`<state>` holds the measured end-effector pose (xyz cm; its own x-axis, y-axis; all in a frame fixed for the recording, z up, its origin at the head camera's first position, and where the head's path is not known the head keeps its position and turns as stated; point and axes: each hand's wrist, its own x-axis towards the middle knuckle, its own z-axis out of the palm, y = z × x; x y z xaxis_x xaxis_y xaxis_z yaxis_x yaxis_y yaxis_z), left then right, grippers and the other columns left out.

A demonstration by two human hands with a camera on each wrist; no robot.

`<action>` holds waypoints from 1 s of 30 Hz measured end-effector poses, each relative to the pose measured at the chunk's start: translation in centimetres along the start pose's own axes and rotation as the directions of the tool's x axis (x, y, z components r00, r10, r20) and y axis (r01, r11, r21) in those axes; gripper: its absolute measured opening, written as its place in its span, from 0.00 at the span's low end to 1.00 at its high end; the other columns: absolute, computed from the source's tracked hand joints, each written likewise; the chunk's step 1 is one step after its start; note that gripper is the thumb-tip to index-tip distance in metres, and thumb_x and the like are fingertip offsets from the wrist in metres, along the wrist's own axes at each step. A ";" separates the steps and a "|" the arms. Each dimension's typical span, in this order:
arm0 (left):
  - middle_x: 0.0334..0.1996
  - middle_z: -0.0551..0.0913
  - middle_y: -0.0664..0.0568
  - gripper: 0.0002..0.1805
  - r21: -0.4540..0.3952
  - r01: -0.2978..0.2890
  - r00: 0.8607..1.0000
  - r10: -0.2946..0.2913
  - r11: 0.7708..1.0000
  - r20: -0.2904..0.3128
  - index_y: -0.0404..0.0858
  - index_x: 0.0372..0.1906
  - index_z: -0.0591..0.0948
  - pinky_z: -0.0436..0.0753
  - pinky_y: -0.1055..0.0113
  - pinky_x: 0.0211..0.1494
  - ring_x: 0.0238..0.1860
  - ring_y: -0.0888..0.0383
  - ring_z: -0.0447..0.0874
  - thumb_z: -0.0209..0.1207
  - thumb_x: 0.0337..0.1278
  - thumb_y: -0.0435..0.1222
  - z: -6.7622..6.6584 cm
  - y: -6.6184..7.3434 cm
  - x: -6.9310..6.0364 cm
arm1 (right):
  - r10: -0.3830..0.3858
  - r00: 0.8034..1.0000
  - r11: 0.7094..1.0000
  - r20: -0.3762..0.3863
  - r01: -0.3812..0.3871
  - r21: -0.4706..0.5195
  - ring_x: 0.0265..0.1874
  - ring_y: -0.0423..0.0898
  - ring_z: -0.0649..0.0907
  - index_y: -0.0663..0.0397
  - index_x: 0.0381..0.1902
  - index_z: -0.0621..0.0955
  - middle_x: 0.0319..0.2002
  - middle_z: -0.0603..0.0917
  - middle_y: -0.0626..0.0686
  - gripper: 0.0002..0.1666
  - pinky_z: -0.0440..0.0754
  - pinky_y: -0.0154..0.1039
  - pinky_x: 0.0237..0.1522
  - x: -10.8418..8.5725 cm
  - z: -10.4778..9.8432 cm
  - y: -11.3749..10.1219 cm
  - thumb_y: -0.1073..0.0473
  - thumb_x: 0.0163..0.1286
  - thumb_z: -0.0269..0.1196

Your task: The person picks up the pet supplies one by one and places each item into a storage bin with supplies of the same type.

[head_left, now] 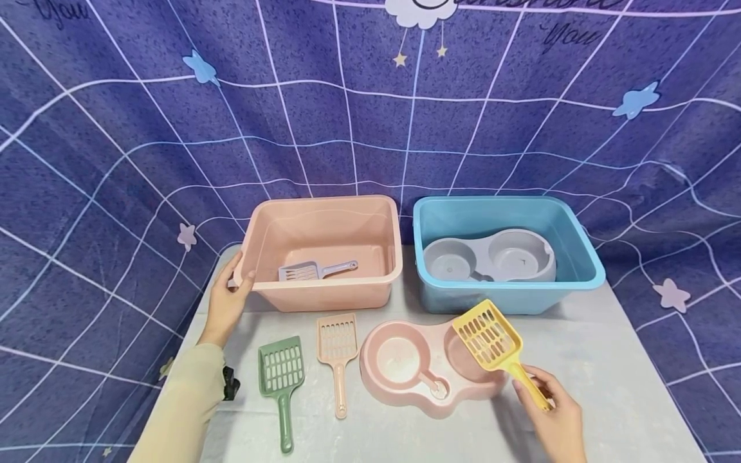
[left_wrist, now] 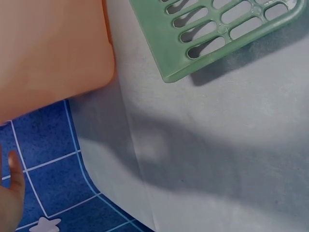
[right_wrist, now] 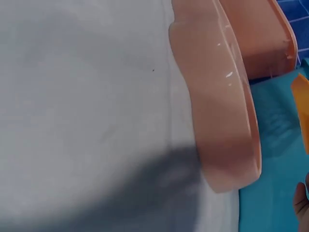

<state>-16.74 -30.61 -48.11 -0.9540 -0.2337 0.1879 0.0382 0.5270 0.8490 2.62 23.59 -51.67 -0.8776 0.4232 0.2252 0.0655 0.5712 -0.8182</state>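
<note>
My right hand (head_left: 552, 411) grips the handle of a yellow litter scoop (head_left: 489, 334), its slotted head raised over the right bowl of a pink double pet bowl (head_left: 379, 386). In the right wrist view, only part of the scoop (right_wrist: 303, 108) shows. My left hand (head_left: 227, 305) is at the left front corner of a pink litter box (head_left: 324, 297), thumb and fingers spread and fairly straight. Inside that box lies a lilac scoop (head_left: 309, 270). A green scoop (head_left: 282, 370) and a pink scoop (head_left: 338, 350) lie on the table in front.
A blue litter box (head_left: 486, 299) stands at the back right, with a grey double bowl (head_left: 489, 251) inside it. Pale cloth covers the table (head_left: 625, 386). A dark blue curtain (head_left: 370, 116) with white grid lines hangs behind and at both sides.
</note>
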 end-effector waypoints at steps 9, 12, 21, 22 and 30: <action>0.71 0.66 0.47 0.32 0.009 -0.031 0.999 0.031 0.999 -0.010 0.48 0.76 0.64 0.66 0.74 0.49 0.62 0.52 0.67 0.57 0.71 0.45 -0.1 0.3 0.1 | -0.140 0.989 0.988 0.040 0.137 0.072 0.25 0.35 0.77 0.55 0.48 0.85 0.28 0.83 0.43 0.21 0.72 0.25 0.22 0.3 0.9 -1.1 0.72 0.55 0.73; 0.72 0.65 0.48 0.32 0.010 -0.028 1.000 0.028 1.000 -0.004 0.48 0.76 0.64 0.65 0.74 0.50 0.64 0.51 0.66 0.56 0.71 0.45 -0.1 0.3 0.1 | -0.198 0.979 0.975 0.056 0.191 0.109 0.26 0.35 0.77 0.55 0.47 0.85 0.29 0.82 0.43 0.23 0.73 0.25 0.22 0.6 1.2 -1.4 0.75 0.53 0.73; 0.72 0.64 0.48 0.31 0.007 -0.001 1.000 0.001 1.000 -0.004 0.49 0.77 0.62 0.66 0.75 0.49 0.63 0.51 0.66 0.54 0.72 0.44 0.1 0.2 -0.1 | -0.325 0.942 0.933 0.082 0.305 0.190 0.26 0.35 0.77 0.56 0.45 0.85 0.29 0.83 0.44 0.24 0.73 0.25 0.24 1.0 2.5 -2.3 0.76 0.51 0.74; 0.72 0.65 0.48 0.31 0.007 0.001 1.000 -0.001 1.000 -0.006 0.49 0.77 0.62 0.66 0.75 0.49 0.62 0.52 0.66 0.54 0.73 0.44 0.1 0.2 -0.1 | -0.329 0.941 0.930 0.075 0.309 0.201 0.25 0.35 0.77 0.56 0.45 0.85 0.29 0.83 0.44 0.24 0.73 0.25 0.24 0.9 2.7 -2.5 0.77 0.50 0.74; 0.73 0.64 0.49 0.31 0.005 0.017 1.000 -0.017 1.000 -0.008 0.49 0.77 0.62 0.66 0.74 0.49 0.63 0.51 0.66 0.53 0.73 0.44 0.2 0.1 -0.1 | -0.394 0.919 0.888 0.009 0.378 0.264 0.25 0.35 0.76 0.66 0.41 0.84 0.25 0.81 0.50 0.25 0.72 0.27 0.22 0.7 3.8 -5.1 0.83 0.41 0.72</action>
<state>-16.67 -30.39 -48.17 -0.9522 -0.2487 0.1774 0.0207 0.5269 0.8497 -0.10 18.29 -49.30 -0.8368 0.1575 0.5244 -0.3986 0.4815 -0.7806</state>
